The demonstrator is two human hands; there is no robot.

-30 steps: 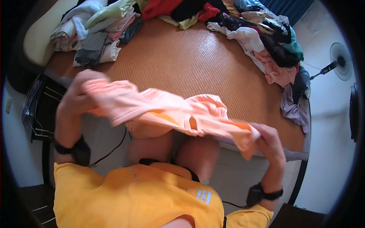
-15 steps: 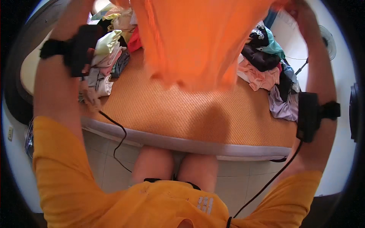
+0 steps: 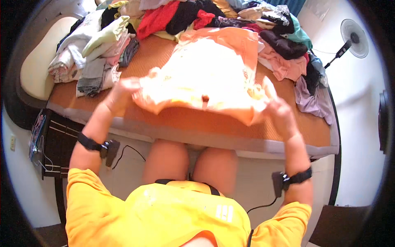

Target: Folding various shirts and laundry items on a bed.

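Note:
A light orange shirt [image 3: 205,70] is spread over the near part of the bed, partly washed out by bright light. Its far edge lies on the mat, while the near edge with what looks like a neckline is lifted toward me. My left hand [image 3: 125,92] grips its near left corner. At the near right corner, my right hand [image 3: 279,109] holds the fabric, its fingers slightly blurred. Both arms reach forward, roughly level with each other, and the cloth between the hands sags a little.
Folded clothes [image 3: 96,74] are stacked at the left of the bed [image 3: 144,51]. A loose heap of clothes [image 3: 181,18] runs across the back and down the right side. Beyond stands a fan [image 3: 354,39]; a dark nightstand [image 3: 55,144] is at the left.
The orange shirt was held up high in front of me. Both hands have come down and nearer, and the shirt now lies out across the bed.

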